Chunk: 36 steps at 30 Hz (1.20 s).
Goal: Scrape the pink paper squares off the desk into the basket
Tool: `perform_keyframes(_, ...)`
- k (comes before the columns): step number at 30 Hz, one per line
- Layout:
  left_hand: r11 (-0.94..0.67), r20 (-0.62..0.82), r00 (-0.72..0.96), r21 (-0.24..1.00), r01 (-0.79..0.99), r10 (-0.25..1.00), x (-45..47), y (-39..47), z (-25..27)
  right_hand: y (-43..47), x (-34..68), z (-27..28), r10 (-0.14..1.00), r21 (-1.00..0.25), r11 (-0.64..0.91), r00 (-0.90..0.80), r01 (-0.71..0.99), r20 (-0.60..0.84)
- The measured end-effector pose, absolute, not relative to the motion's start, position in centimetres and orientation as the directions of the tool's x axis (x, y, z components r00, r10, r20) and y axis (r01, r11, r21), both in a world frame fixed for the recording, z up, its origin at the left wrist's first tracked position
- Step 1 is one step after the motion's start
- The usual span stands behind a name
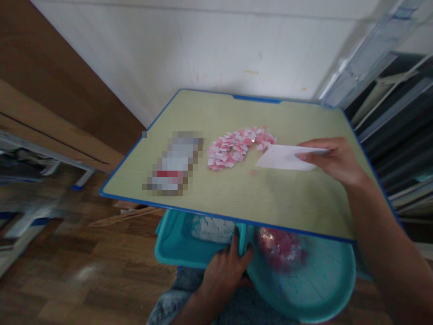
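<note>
My right hand (329, 160) pinches a pale pinkish-white card (287, 158) between thumb and fingers, low over the right side of the table. The card's far end touches or slightly overlaps the right end of a curved heap of small pink and white square pieces (228, 151). Below the table's front edge, my left hand (225, 266) grips the rim where a rectangular teal tray (176, 257) meets a round teal basin (324, 289). White pieces (213, 229) lie in the tray. A clear, shiny bag of pinkish-red contents (282, 248) sits in the basin, partly under the tabletop.
The yellowish table (216, 198) has a blue edge and stands against a white wall (216, 49). A blurred-out flat object (177, 158) lies on its left side. Brown furniture (67, 81) is at left, dark panels (406, 122) at right. The floor (84, 271) is wooden.
</note>
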<state>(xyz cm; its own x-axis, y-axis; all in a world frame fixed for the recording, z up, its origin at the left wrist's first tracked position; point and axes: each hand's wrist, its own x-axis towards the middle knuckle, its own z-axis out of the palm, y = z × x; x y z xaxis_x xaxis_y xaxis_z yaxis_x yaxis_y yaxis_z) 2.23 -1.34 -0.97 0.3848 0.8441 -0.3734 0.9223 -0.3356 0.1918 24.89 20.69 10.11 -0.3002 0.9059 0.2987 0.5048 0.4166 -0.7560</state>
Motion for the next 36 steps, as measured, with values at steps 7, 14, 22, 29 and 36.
perform_keyframes(7,-0.334,-0.357,0.384,0.196,0.922,0.851,2.2,-1.4,-1.2,21.4,24.5,9.5,0.892,-0.740,0.452,-0.247,0.499,0.378)
perform_keyframes(14,-0.336,-0.368,0.388,0.198,0.921,0.845,2.2,-1.2,-0.9,20.6,24.0,9.9,0.862,-0.714,0.505,-0.331,0.485,0.385)
perform_keyframes(22,-0.326,-0.420,0.377,0.190,0.926,0.826,2.4,-1.1,-0.5,20.7,24.2,9.9,0.839,-0.697,0.544,-0.336,0.468,0.429)
perform_keyframes(29,-0.316,-0.440,0.367,0.188,0.930,0.819,2.4,-1.0,-0.4,20.7,24.9,10.3,0.862,-0.696,0.502,-0.363,0.514,0.354)
perform_keyframes(36,-0.316,-0.441,0.377,0.207,0.926,0.815,2.3,-1.0,-0.6,20.2,25.1,11.0,0.883,-0.691,0.469,-0.278,0.550,0.379)
